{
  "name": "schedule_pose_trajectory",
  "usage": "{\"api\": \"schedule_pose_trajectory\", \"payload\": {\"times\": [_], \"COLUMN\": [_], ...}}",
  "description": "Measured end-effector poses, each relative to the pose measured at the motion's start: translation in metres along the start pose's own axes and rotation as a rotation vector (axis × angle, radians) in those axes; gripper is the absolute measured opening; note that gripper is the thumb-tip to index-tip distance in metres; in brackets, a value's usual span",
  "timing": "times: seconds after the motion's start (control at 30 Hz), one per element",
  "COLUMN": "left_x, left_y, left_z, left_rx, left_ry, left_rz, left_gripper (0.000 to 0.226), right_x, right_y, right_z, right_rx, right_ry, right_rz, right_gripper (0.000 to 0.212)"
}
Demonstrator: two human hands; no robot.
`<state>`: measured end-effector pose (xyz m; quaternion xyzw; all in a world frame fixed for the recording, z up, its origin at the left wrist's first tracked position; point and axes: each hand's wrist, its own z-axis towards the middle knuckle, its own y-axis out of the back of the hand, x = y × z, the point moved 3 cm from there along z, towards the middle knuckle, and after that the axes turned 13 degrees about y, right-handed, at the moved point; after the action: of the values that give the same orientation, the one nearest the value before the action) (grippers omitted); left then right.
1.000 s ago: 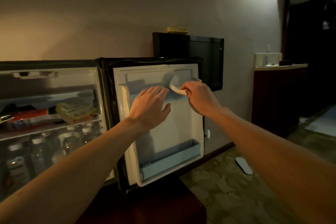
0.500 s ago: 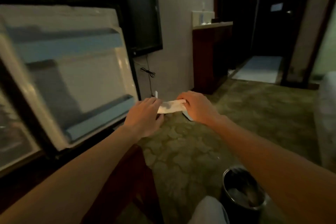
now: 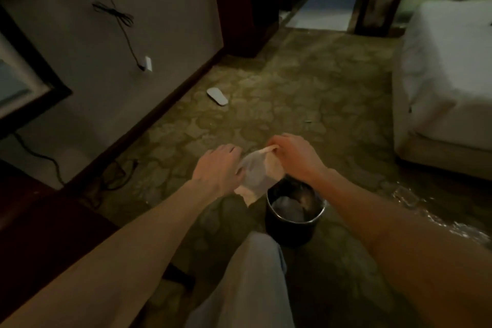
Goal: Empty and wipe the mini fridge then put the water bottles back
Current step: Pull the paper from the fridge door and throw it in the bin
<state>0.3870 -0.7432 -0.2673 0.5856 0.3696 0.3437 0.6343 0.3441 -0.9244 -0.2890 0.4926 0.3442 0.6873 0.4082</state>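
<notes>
A white tissue wipe (image 3: 257, 172) hangs spread between both hands, just above and to the left of a small black waste bin (image 3: 292, 229) on the carpet. My right hand (image 3: 295, 156) pinches the wipe's top corner. My left hand (image 3: 219, 168) grips its left edge. The bin holds crumpled paper. Only the lower corner of the open fridge door (image 3: 24, 82) shows at the far left; the fridge's inside and the water bottles are out of view.
My knee in light trousers (image 3: 250, 274) is bent below the bin. A dark wooden cabinet (image 3: 34, 221) stands at lower left. A white slipper (image 3: 217, 96) lies by the wall, cables trail along the skirting, and a white bed (image 3: 447, 74) fills the right.
The view swung from the fridge door down to the floor. Both hands carried the wipe away from the door shelf, unfolded it and now hold it over the bin.
</notes>
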Motion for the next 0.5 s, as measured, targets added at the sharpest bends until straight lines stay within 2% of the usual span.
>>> {"api": "schedule_pose_trajectory", "payload": {"times": [0.3, 0.5], "left_x": [-0.036, -0.04], "left_y": [-0.126, -0.187], "left_z": [0.049, 0.065], "left_rx": [0.239, 0.357], "left_ry": [-0.007, -0.034], "left_rz": [-0.041, -0.033], "left_gripper": [0.046, 0.047], "right_x": [-0.121, -0.169], "right_y": [-0.08, -0.14], "right_z": [-0.036, -0.055], "right_rx": [0.129, 0.295], "right_ry": [-0.187, -0.267], "right_rz": [0.021, 0.053], "right_gripper": [0.022, 0.024]}}
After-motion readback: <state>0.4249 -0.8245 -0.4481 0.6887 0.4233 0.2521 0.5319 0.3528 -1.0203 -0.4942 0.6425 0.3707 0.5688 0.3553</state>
